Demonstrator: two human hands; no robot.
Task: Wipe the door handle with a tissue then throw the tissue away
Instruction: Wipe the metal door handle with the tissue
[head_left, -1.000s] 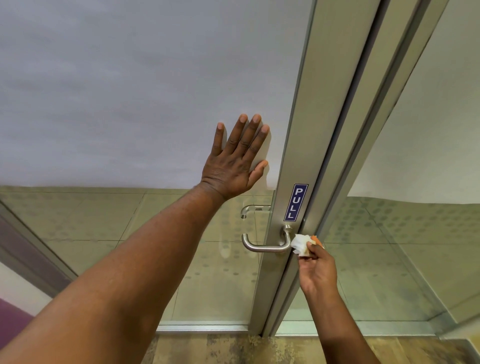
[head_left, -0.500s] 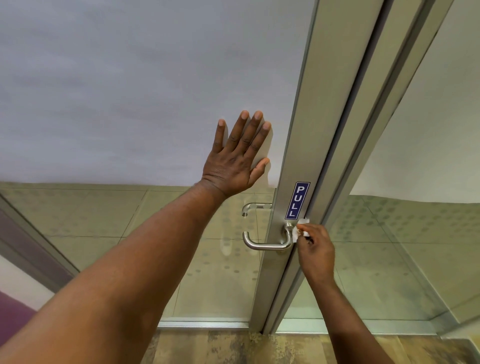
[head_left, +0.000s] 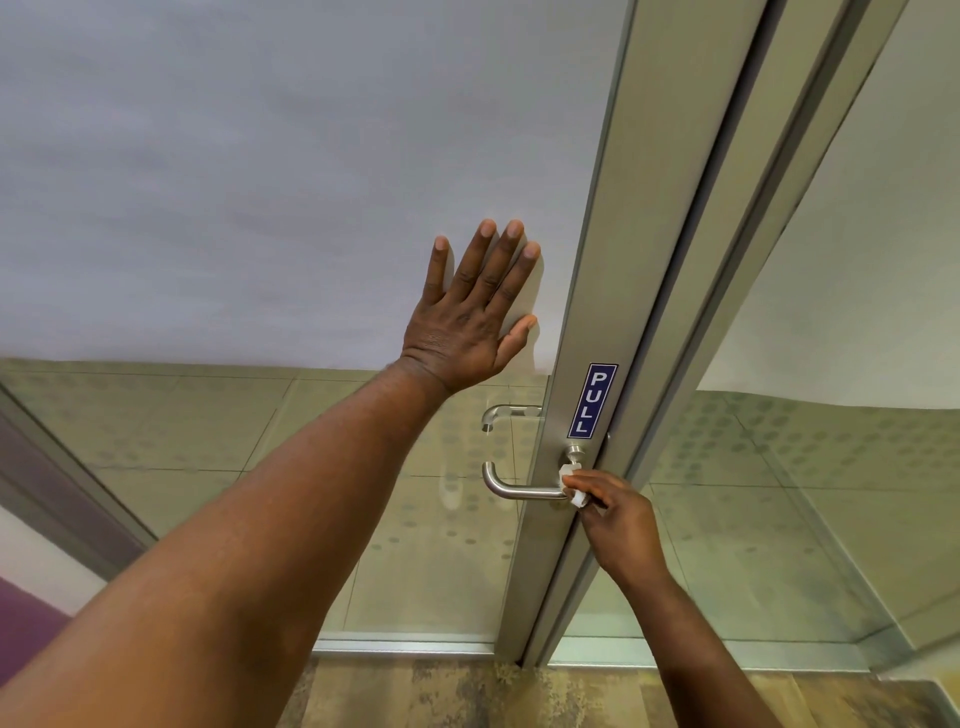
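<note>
A person is standing at a glass door with a metal frame (head_left: 613, 291), looking down at both bare hands. The left hand (head_left: 470, 317) is lying flat and open, fingers spread, pressing on the frosted part of the glass panel just left of the frame, as it was a second ago. The right hand (head_left: 618, 514) is pinching a small crumpled white tissue (head_left: 570, 483) between thumb and fingertips. A second ago that hand was holding the tissue just to the right of the silver door handle (head_left: 514, 491); now it is pressing the tissue against the handle's inner end, where the lever bends into the frame, just below a blue sign reading PULL (head_left: 592, 400). This suggests the wiping is under way but only at the base: the long bar of the lever, reaching left, is showing no tissue on it and probably needs a pass. No bin is in view, so the throwing away is yet to come.
</note>
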